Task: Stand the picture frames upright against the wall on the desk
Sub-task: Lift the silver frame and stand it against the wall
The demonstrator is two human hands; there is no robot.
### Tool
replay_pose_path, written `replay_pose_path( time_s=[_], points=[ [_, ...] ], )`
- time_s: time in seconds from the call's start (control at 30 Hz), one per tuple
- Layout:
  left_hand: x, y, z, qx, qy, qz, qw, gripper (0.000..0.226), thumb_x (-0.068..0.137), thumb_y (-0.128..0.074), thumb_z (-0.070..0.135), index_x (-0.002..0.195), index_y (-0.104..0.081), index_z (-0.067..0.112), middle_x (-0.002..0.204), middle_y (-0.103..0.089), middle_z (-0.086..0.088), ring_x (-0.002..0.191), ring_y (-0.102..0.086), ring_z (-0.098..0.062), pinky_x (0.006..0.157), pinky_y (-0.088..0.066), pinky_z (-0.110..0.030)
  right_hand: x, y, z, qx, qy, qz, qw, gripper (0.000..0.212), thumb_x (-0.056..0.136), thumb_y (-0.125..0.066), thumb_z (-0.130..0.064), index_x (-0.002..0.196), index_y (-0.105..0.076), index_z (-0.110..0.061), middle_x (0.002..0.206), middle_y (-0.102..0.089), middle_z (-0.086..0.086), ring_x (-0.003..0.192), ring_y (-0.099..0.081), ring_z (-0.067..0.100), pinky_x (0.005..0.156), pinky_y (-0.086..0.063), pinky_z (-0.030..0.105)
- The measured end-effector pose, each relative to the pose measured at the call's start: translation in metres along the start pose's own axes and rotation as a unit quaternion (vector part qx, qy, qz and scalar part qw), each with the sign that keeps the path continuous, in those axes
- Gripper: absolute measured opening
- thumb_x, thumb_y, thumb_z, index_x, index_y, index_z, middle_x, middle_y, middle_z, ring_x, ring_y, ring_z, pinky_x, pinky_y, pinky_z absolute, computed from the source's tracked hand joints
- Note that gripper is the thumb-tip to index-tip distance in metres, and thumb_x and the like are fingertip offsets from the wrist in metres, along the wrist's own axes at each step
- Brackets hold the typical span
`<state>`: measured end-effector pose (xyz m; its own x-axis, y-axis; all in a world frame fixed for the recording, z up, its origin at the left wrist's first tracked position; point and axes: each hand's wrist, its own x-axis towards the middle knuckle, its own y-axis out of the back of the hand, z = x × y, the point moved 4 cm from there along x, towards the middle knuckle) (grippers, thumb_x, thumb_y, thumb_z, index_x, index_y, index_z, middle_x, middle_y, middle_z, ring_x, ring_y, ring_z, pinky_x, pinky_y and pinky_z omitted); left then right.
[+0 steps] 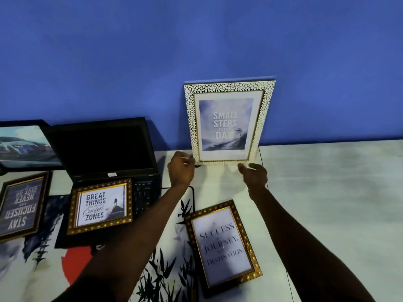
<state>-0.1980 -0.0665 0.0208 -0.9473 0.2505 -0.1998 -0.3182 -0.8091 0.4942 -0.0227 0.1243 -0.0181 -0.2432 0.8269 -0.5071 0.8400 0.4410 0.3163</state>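
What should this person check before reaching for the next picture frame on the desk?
1. White frame stands upright against the blue wall: ok.
2. Left hand and right hand free of it: both sit open by its bottom corners; whether they touch it, cannot tell.
3. It will stay up by itself: cannot tell, its foot is partly hidden by the hands.
4. Wall space on the desk to the white frame's right: ok, bare.
5. Success frame within reach: ok, it lies flat between the forearms.
6. All frames stood up: not ok, the Great Things frame rests on the laptop keyboard.
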Motion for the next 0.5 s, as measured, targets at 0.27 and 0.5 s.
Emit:
replay_pose_path(
  time_s=[0.27,0.5],
  points=[
    [-0.115,0.019,-0.109,0.116,0.165,-0.059,0.978,0.029,0.082,-0.069,0.034,0.092,-0.070,0.007,0.101,-0.075,-0.015,0.100,-0.069,-0.034,0.080,-0.054,-0.033,-0.077,0.023,0.071,-0.156,0.028,-0.052,0.986,0.027,0.072,-0.078,-0.036,0.083,-0.074,-0.012,0.086,-0.075,0.007,0.093,-0.068,0.030,0.084,-0.053,0.031],
    [-0.165,0.021,-0.142,0.113,0.237,-0.104,0.959,0.064,0.067,-0.058,0.062,0.102,-0.066,0.010,0.106,-0.072,-0.013,0.094,-0.071,-0.035,0.082,-0.061,-0.041,-0.128,0.049,0.116,-0.266,0.014,-0.001,0.964,0.033,0.077,-0.073,-0.039,0.087,-0.071,-0.008,0.093,-0.075,0.010,0.097,-0.069,0.033,0.073,-0.047,0.029]
  ],
)
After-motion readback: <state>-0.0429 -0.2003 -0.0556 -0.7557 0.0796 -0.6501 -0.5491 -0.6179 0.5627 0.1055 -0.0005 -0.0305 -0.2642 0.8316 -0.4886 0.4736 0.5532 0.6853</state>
